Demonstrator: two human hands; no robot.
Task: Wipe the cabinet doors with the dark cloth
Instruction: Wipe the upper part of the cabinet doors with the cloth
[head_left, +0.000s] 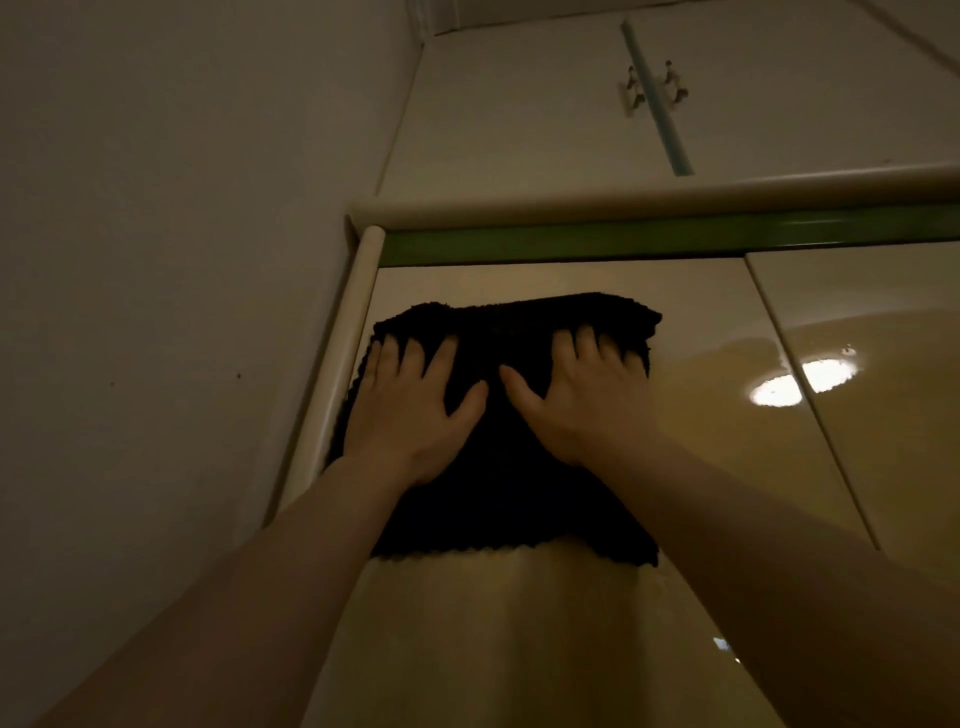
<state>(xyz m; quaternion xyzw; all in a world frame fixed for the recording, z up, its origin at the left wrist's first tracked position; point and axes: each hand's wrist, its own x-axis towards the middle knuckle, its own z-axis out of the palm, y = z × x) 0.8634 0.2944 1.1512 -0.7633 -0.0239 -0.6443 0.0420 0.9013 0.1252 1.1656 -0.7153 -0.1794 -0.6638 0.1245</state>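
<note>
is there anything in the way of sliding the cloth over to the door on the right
Nothing visible blocks it. Both the left hand and right hand press the dark cloth flat on the left door. Only a thin seam separates it from the right door.
</note>
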